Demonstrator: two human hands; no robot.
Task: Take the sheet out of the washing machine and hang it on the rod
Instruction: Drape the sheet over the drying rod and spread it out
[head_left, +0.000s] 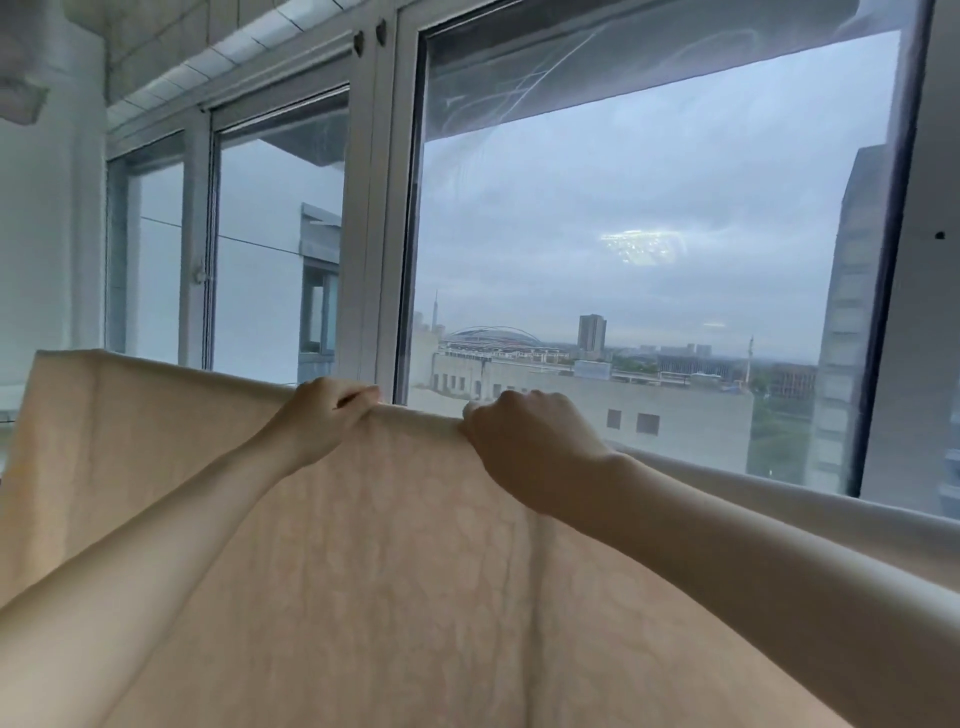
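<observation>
Closest to the head camera, my two bare forearms run up from the bottom corners of the view, and between them hangs the pale peach, faintly patterned cotton sheet (363, 545), filling the whole lower half of the frame. It falls toward me in one broad panel with soft wrinkles, and its top edge runs as a long straight fold from the far left across to the right.

At that fold sit both hands, just beside each other. My left hand (327, 415) has its fingers curled over the top edge, pinching the cloth against the thumb. My right hand (524, 441) is closed on the same edge, knuckles toward me, gripping a small bunch of fabric. To the right of it a second, paler layer of the sheet slopes away down toward the sill, so the cloth seems to be doubled over something along that line.

I judge the task to be well along: the sheet is out of the washing machine, which is nowhere in view, and it looks draped over the rod. The rod itself is hidden under the fold, so I cannot confirm it. What seems left is tugging the edge even and letting go.

No container of any kind shows here.

Beyond the hands stands the white-framed sliding window (382, 208), and past the glass grey buildings and an overcast sky
</observation>
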